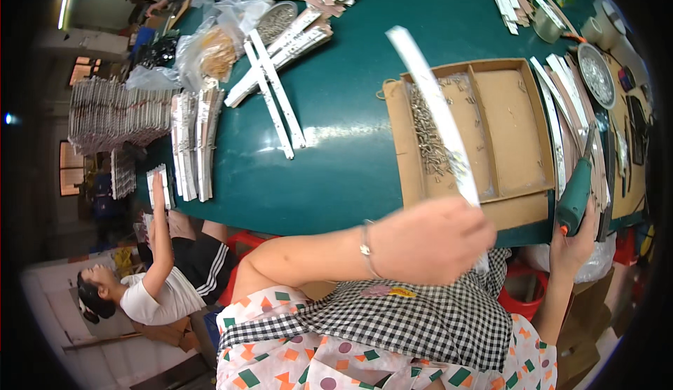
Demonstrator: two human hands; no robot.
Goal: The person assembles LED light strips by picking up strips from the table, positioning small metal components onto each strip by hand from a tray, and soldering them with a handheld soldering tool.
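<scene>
My left hand (442, 239) is closed round the lower part of a long white strip (440, 103), which rises, slightly bowed, over a shallow cardboard box. Small metal screws (424, 134) lie heaped in the left part of this box (494, 138), with a few scattered in its other compartments. At the right, my right hand (573, 246) grips a green electric screwdriver (576, 190), its thin tip pointing up and away from me. The driver's body covers part of the strips behind it.
Two white strips (277, 96) lie on the green table (343, 173). More strips (561, 96) and a metal bowl of small parts (596, 74) are at the right. Strip bundles (196, 145) and stacked pieces (119, 113) stand left. Another person (151, 295) works at the left edge.
</scene>
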